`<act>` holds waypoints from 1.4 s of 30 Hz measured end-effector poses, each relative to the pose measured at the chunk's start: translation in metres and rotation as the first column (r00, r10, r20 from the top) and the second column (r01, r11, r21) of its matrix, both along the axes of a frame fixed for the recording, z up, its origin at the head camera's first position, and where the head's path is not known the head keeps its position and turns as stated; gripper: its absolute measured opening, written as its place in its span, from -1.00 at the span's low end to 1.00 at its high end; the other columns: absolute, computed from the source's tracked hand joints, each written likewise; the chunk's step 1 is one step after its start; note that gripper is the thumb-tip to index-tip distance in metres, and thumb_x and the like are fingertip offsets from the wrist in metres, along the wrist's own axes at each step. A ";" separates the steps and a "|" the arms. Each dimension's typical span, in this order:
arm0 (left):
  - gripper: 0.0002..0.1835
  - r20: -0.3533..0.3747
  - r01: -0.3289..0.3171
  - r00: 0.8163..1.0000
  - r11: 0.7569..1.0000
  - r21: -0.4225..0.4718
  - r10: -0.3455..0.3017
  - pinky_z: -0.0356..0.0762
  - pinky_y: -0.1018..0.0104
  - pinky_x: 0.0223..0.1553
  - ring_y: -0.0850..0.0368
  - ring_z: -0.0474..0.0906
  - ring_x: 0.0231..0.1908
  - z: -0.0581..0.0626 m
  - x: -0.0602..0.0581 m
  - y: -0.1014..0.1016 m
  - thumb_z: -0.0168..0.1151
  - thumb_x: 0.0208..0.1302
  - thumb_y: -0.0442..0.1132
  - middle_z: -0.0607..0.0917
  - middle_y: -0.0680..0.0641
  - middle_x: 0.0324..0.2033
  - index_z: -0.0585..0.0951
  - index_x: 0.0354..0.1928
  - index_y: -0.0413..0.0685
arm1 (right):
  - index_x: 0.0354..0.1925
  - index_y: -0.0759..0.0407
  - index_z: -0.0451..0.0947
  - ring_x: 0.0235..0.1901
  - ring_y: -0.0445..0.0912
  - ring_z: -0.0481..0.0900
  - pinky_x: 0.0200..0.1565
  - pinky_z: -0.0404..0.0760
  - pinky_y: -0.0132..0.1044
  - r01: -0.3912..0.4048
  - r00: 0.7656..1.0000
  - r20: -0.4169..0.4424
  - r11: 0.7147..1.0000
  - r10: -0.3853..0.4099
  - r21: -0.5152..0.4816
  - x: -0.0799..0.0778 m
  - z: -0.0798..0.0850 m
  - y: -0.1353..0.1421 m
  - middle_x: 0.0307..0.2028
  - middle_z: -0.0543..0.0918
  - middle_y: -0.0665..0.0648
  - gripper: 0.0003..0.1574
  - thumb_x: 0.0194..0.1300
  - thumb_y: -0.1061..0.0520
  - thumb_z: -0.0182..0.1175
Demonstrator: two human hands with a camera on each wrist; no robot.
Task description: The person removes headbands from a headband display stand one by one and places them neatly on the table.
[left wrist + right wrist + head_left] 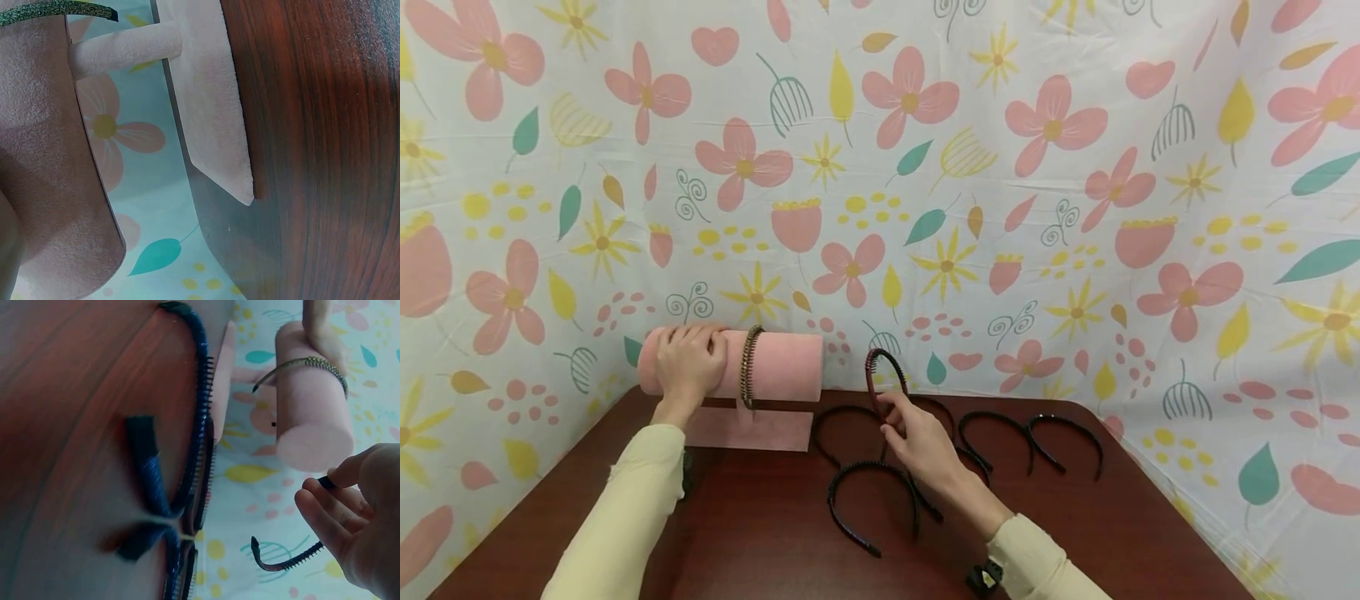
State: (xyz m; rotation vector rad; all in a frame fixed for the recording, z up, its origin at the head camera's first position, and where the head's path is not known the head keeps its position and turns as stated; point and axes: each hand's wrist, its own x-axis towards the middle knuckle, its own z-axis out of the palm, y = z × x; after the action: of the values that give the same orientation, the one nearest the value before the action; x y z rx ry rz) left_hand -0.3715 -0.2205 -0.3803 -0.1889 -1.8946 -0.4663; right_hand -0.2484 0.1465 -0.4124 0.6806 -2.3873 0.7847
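A pink fabric headband stand (782, 367) with a padded roll on a post stands at the back left of the table. My left hand (691, 367) holds the roll near its left end, fingers curved over the top. Around the roll's middle sits a bronze-toned toothed headband (748, 367), also visible in the right wrist view. My right hand (921, 437) pinches a dark reddish headband (872, 385) by one end between thumb and fingers. It is raised above the table, its curve upward and small teeth showing inside. The left wrist view shows the roll (50, 156) and flat base (209, 94).
Several dark headbands lie on the brown table (745, 525): one in front (835, 500), one behind (817, 433), and others on the right (1067, 421). A floral cloth (880, 200) hangs behind the table and along its sides.
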 end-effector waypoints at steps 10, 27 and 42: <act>-0.63 0.024 -0.012 1.000 1.000 -0.009 0.012 0.40 -0.09 0.18 -0.18 0.67 -0.13 0.001 0.003 0.000 -0.03 0.32 -0.15 0.80 -0.13 -0.24 0.79 -0.25 -0.06 | 0.18 0.04 0.49 -0.57 -0.42 0.41 -0.54 0.40 -0.49 0.037 0.998 -0.052 0.995 -0.032 0.092 0.014 -0.004 0.028 -0.44 0.55 -0.20 -0.45 0.23 0.28 0.32; -0.66 0.009 0.004 1.000 1.000 -0.018 -0.003 0.40 -0.10 0.20 -0.19 0.66 -0.13 0.005 0.001 0.003 0.00 0.31 -0.17 0.80 -0.15 -0.25 0.79 -0.25 -0.08 | 0.12 0.02 0.53 -0.60 -0.44 0.34 -0.51 0.38 -0.50 0.103 0.995 -0.012 0.978 -0.103 0.179 0.040 -0.010 0.076 -0.47 0.50 -0.23 -0.43 0.15 0.31 0.37; -0.66 -0.007 0.002 1.000 1.000 -0.013 -0.002 0.40 -0.11 0.22 -0.20 0.66 -0.12 0.003 0.002 -0.001 0.00 0.31 -0.19 0.80 -0.16 -0.26 0.78 -0.26 -0.11 | 0.13 0.00 0.50 -0.58 -0.47 0.38 -0.54 0.36 -0.49 0.101 0.983 0.120 0.960 -0.136 0.262 0.066 -0.010 0.114 -0.42 0.60 -0.13 -0.45 0.19 0.31 0.31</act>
State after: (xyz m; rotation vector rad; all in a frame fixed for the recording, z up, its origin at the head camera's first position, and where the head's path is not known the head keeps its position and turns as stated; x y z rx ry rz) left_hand -0.3697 -0.2216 -0.3773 -0.2009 -1.8911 -0.4537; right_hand -0.1820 0.2602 -0.4223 0.5916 -2.6564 0.4926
